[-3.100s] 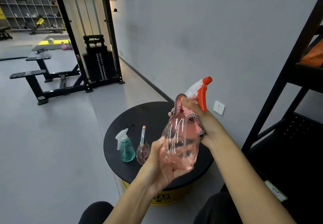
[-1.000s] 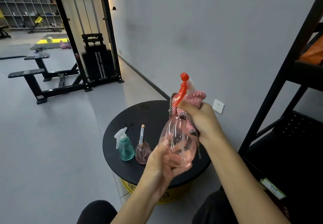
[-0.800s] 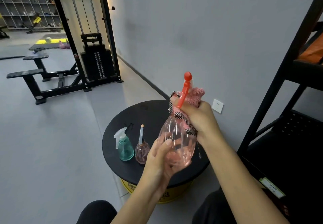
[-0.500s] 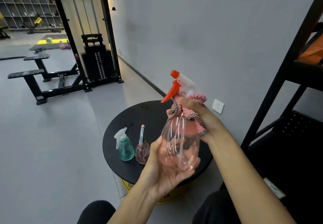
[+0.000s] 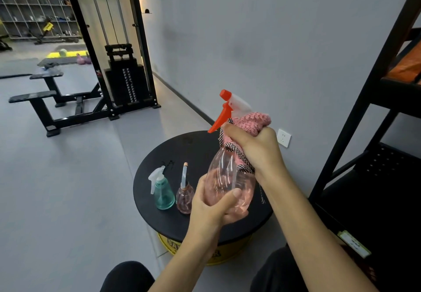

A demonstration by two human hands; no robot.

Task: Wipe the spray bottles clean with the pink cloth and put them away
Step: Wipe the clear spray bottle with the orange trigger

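A: Three bottles in sight, none put away yet, I'd say. Where's the one being wiped?
B: Up over the round black surface (image 5: pixel 193 145). The left hand (image 5: pixel 214 209) wraps its fingers (image 5: pixel 234 193) round the belly of the big pink spray bottle (image 5: pixel 227 177). The right hand (image 5: pixel 255 148) squeezes the pink cloth (image 5: pixel 252 122) about its neck, under the orange trigger (image 5: pixel 222 118).
A: The others?
B: The teal spray bottle (image 5: pixel 163 192) and the small pink bottle (image 5: pixel 184 199) stand side by side on the surface, likely awaiting their turn.
A: Anything inside?
B: The big one looks empty. The other two, I can't tell.
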